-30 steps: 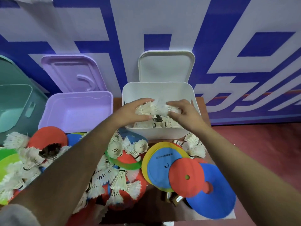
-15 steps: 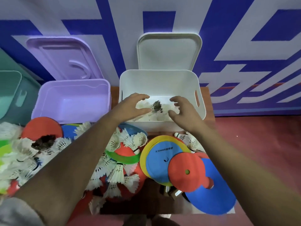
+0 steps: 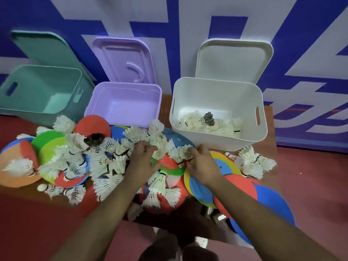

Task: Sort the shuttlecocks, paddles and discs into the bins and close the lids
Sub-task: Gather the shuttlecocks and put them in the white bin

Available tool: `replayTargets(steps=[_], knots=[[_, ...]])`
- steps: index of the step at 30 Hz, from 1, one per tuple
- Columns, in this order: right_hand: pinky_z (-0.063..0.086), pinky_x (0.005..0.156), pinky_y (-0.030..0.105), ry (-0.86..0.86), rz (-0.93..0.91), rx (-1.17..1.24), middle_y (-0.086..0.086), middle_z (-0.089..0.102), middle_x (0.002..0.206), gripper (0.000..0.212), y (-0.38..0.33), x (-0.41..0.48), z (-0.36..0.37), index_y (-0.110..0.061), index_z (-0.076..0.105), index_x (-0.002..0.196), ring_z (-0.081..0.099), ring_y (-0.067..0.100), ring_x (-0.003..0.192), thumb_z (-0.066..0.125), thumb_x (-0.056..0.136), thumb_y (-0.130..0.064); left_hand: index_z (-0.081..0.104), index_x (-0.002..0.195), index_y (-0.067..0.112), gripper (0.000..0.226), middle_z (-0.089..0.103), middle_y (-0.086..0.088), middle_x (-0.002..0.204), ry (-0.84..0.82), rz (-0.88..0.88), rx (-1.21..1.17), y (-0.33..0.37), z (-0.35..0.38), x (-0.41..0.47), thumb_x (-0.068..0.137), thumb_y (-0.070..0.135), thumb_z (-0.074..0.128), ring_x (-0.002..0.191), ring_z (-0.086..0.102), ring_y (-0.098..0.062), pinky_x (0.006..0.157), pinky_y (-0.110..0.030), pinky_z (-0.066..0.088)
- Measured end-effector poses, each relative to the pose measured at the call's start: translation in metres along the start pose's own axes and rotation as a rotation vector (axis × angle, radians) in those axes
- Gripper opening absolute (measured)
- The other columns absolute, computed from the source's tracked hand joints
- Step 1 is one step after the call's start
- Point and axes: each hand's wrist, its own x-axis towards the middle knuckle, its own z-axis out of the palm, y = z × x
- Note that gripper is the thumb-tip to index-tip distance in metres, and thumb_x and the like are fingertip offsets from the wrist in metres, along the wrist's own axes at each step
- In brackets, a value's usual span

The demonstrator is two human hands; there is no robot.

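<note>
The shuttlecocks [image 3: 105,162] are light, white and feathery, and they lie in a loose heap over flat round discs [image 3: 201,187] of smooth red, blue, yellow and green material. Three plastic bins with rounded corners stand in a row at the back: a green bin [image 3: 43,72], a purple bin [image 3: 124,85] and a white bin [image 3: 216,140]. Each one has its lid [image 3: 233,59] raised against the wall. Some shuttlecocks already lie on the bottom of the white bin, one of them with dark feathers [image 3: 207,118].

The left hand [image 3: 142,159] has its fingers curled into the heap and grips a few shuttlecocks. The right hand [image 3: 199,164], just beside it, pinches shuttlecocks with bent fingers.

A strip of brown table [image 3: 165,104] shows between the purple and white bins. A blue disc [image 3: 273,204] hangs over the near right edge of the table.
</note>
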Motion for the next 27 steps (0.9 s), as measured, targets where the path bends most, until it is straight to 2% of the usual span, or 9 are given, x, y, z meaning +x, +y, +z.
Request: replayTargets(steps=[2, 6, 9, 13, 17, 19, 23, 25, 27], knots=[[0.047, 0.095, 0.040, -0.002, 0.030, -0.098, 0.015, 0.044, 0.116, 0.041, -0.001, 0.012, 0.013, -0.009, 0.053, 0.124, 0.049, 0.036, 0.110, 0.057, 0.087, -0.026, 0.070, 0.104, 0.013, 0.051, 0.049, -0.014, 0.113, -0.027, -0.016, 0.059, -0.001, 0.011, 0.006, 0.075, 0.055, 0.062, 0.110, 0.050, -0.032, 0.090, -0.045, 0.047], [0.041, 0.093, 0.040, 0.007, 0.049, -0.288, 0.020, 0.049, 0.118, 0.034, -0.005, 0.025, 0.025, -0.004, 0.055, 0.123, 0.047, 0.037, 0.110, 0.050, 0.093, -0.017, 0.075, 0.103, 0.014, 0.031, 0.051, -0.014, 0.122, -0.030, -0.045, 0.084, 0.006, 0.019, 0.020, 0.079, 0.032, 0.071, 0.121, 0.043, -0.034, 0.102, -0.048, 0.038], [0.043, 0.085, 0.037, 0.073, 0.071, -0.263, 0.017, 0.052, 0.113, 0.022, -0.003, 0.029, 0.028, -0.005, 0.064, 0.108, 0.052, 0.036, 0.104, 0.051, 0.094, -0.016, 0.075, 0.107, 0.017, 0.028, 0.047, -0.010, 0.127, -0.070, -0.052, 0.114, 0.005, 0.021, 0.028, 0.080, 0.024, 0.071, 0.123, 0.039, -0.031, 0.107, -0.045, 0.030], [0.048, 0.068, 0.038, 0.241, 0.062, -0.044, 0.015, 0.055, 0.096, 0.023, -0.002, 0.022, 0.025, -0.003, 0.068, 0.091, 0.059, 0.036, 0.081, 0.054, 0.096, -0.021, 0.075, 0.100, 0.012, 0.019, 0.049, -0.015, 0.124, -0.007, -0.022, 0.024, -0.003, 0.014, 0.030, 0.082, 0.013, 0.069, 0.113, 0.049, -0.034, 0.096, -0.048, 0.043], [0.049, 0.074, 0.033, 0.316, 0.014, 0.187, 0.007, 0.057, 0.097, 0.020, -0.014, 0.008, 0.007, -0.009, 0.071, 0.099, 0.060, 0.022, 0.080, 0.057, 0.097, -0.023, 0.062, 0.113, 0.015, 0.020, 0.037, -0.004, 0.133, 0.039, -0.066, -0.261, -0.003, -0.013, 0.021, 0.094, 0.023, 0.057, 0.106, 0.048, -0.015, 0.093, -0.025, 0.039], [0.046, 0.075, 0.026, 0.400, 0.016, 0.279, 0.004, 0.058, 0.096, 0.016, -0.025, -0.001, -0.004, -0.012, 0.070, 0.097, 0.058, 0.014, 0.082, 0.058, 0.097, -0.023, 0.060, 0.109, 0.020, 0.018, 0.041, 0.003, 0.131, 0.016, -0.084, -0.380, -0.007, -0.025, 0.016, 0.094, 0.029, 0.059, 0.108, 0.052, -0.012, 0.093, -0.026, 0.043], [0.051, 0.073, 0.026, 0.492, 0.126, 0.646, 0.000, 0.066, 0.093, 0.011, -0.058, -0.015, -0.026, -0.020, 0.069, 0.092, 0.064, 0.011, 0.081, 0.060, 0.096, -0.025, 0.053, 0.084, 0.032, 0.022, 0.057, 0.006, 0.106, -0.079, -0.027, -0.530, -0.016, -0.049, 0.003, 0.081, 0.042, 0.073, 0.084, 0.058, -0.005, 0.074, -0.028, 0.047], [0.055, 0.070, 0.030, 0.459, 0.146, 0.829, -0.001, 0.070, 0.086, 0.014, -0.076, -0.018, -0.034, -0.014, 0.071, 0.094, 0.067, 0.016, 0.079, 0.061, 0.096, -0.023, 0.049, 0.088, 0.031, 0.027, 0.049, 0.009, 0.087, -0.139, -0.008, -0.499, -0.020, -0.055, -0.003, 0.081, 0.033, 0.076, 0.062, 0.045, -0.001, 0.061, -0.023, 0.036], [0.057, 0.068, 0.027, 0.425, 0.139, 0.940, -0.001, 0.072, 0.082, 0.014, -0.092, -0.021, -0.035, -0.009, 0.071, 0.096, 0.068, 0.015, 0.078, 0.061, 0.096, -0.020, 0.045, 0.101, 0.034, 0.037, 0.050, 0.004, 0.089, -0.214, -0.037, -0.546, -0.024, -0.060, -0.006, 0.081, 0.029, 0.077, 0.062, 0.051, -0.006, 0.060, -0.029, 0.043]])
